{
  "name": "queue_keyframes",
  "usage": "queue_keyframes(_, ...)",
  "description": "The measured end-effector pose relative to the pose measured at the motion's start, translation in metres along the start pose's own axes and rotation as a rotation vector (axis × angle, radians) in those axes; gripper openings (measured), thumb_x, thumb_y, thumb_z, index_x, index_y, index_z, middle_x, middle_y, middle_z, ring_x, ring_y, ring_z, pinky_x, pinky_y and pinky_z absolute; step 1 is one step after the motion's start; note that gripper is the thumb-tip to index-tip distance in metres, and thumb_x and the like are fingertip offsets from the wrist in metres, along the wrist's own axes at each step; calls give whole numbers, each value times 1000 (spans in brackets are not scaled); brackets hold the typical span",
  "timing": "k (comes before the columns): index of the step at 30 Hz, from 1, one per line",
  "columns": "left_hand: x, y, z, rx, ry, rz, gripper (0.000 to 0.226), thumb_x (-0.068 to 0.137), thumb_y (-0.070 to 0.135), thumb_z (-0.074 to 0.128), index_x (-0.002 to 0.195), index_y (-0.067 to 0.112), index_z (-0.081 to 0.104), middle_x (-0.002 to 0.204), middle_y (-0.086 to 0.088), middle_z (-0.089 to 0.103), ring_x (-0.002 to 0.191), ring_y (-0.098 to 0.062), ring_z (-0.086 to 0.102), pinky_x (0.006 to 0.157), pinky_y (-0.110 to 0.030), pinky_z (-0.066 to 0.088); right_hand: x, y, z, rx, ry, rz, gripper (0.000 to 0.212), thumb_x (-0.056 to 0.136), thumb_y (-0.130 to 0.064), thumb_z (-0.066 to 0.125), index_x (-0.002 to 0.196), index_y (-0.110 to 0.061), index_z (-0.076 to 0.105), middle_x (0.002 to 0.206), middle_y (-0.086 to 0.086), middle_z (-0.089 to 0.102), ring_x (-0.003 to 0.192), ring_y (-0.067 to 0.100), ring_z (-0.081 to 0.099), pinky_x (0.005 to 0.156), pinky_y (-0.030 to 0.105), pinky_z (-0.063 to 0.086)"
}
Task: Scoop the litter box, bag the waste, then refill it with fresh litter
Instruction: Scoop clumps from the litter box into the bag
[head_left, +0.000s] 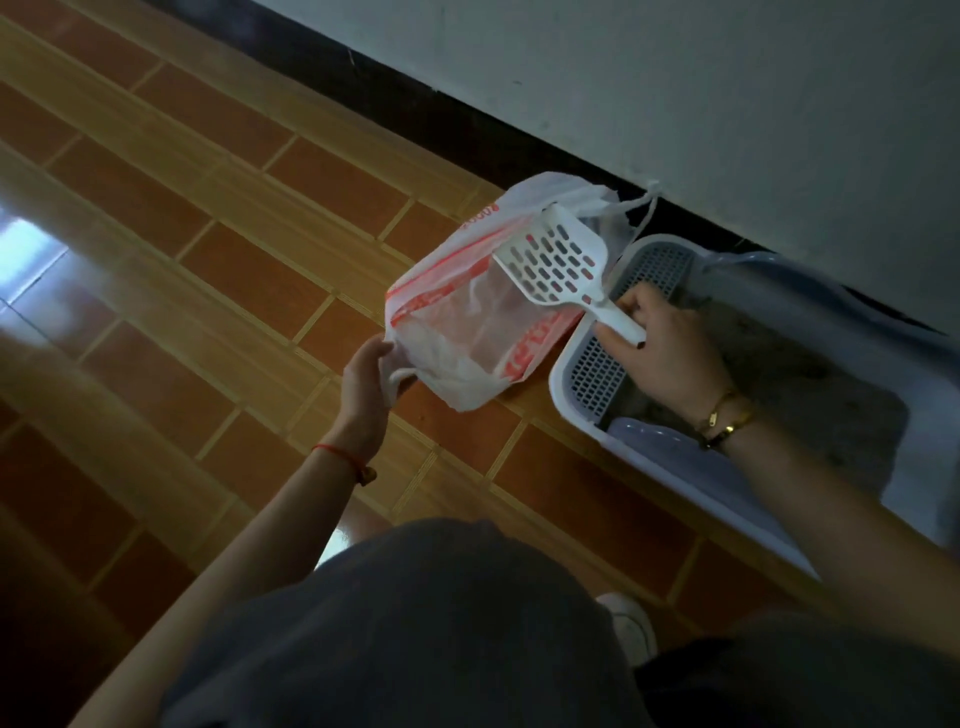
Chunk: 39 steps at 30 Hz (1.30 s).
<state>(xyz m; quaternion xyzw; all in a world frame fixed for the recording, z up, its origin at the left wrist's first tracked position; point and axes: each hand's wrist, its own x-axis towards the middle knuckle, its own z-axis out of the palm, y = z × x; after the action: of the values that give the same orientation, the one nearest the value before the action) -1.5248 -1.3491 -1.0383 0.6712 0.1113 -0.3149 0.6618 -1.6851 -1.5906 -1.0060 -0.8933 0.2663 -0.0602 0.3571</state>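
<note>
Orange-brown floor tiles (208, 260) are seen, with a pale plastic litter box (566, 384) set on them against the wall and a white-and-red plastic bag (457, 332) slumped just beside it. A white slotted scoop (556, 260) is held over the bag's mouth, its handle clamped in the curled right hand (660, 348). Only one edge of the bag is pinched by the fingers (382, 349) of the left hand (366, 374), so the mouth could sag shut and waste could be spilled onto the floor.
</note>
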Motion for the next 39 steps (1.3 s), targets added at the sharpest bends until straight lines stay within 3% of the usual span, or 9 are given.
queue_keyframes(3, 1, 0, -11, 310, -43, 110, 39, 99, 28, 45, 135, 13, 49, 126, -7, 58, 106, -20, 60, 82, -31, 52, -7, -1, -4, 4, 16, -15, 23, 89, -34, 61, 96, -14, 51, 71, -3, 62, 61, 7, 61, 47, 24, 47)
queue_keyframes(5, -1, 2, -14, 458, 18, 244, 50, 98, 34, 50, 143, 17, 40, 138, -5, 50, 113, -16, 55, 88, -29, 48, -12, 0, -10, -7, 25, -22, 23, 90, -34, 60, 98, -14, 53, 72, -3, 63, 62, 7, 61, 48, 25, 49)
queue_keyframes(7, -7, 8, -11, 602, 95, 445, 53, 94, 37, 56, 142, 22, 40, 142, -2, 45, 125, -17, 46, 101, -37, 41, -18, 4, -18, -36, 39, -17, 22, 90, -33, 60, 100, -14, 55, 75, -4, 63, 64, 6, 61, 49, 24, 49)
queue_keyframes(10, -14, 21, 3, 701, 110, 696, 45, 93, 25, 60, 135, 21, 46, 137, -1, 46, 128, -18, 42, 106, -38, 36, -30, 12, -31, -86, 65, -10, 21, 90, -35, 58, 101, -18, 56, 78, -6, 64, 65, 6, 62, 50, 23, 50)
queue_keyframes(15, -19, 38, 42, 820, -119, 917, 28, 91, 12, 59, 118, 19, 61, 122, -1, 54, 116, -16, 48, 97, -29, 38, -58, 26, -57, -153, 133, 51, 23, 89, -33, 63, 105, -17, 58, 88, -1, 65, 70, 11, 59, 53, 16, 41)
queue_keyframes(18, -13, 34, 62, 977, -250, 967, 21, 90, 16, 60, 110, 21, 66, 121, -2, 56, 117, -19, 47, 94, -29, 37, -78, 41, -74, -207, 145, 112, 25, 89, -37, 62, 106, -18, 59, 90, 0, 66, 71, 15, 59, 54, 19, 42)
queue_keyframes(22, 0, 25, 77, 1206, -315, 898, 26, 88, 19, 64, 113, 26, 66, 136, -6, 47, 131, -28, 39, 107, -48, 39, -108, 67, -96, -321, 176, 197, 29, 86, -51, 54, 100, -26, 58, 83, 0, 66, 68, 19, 60, 59, 38, 54)
queue_keyframes(30, 8, 17, 94, 1526, -283, 989, 35, 86, 3, 61, 117, 19, 69, 152, -14, 34, 143, -36, 25, 113, -57, 27, -143, 108, -126, -442, 111, 362, 24, 88, -41, 61, 100, -20, 64, 81, 9, 66, 66, 22, 52, 54, 28, 39)
queue_keyframes(39, 10, 4, 120, 1618, -436, 1130, 33, 87, 18, 65, 120, 19, 66, 149, -16, 40, 143, -37, 27, 118, -55, 16, -149, 125, -145, -736, 22, 392, 27, 88, -35, 63, 102, -14, 71, 88, 17, 68, 74, 33, 61, 58, 29, 32)
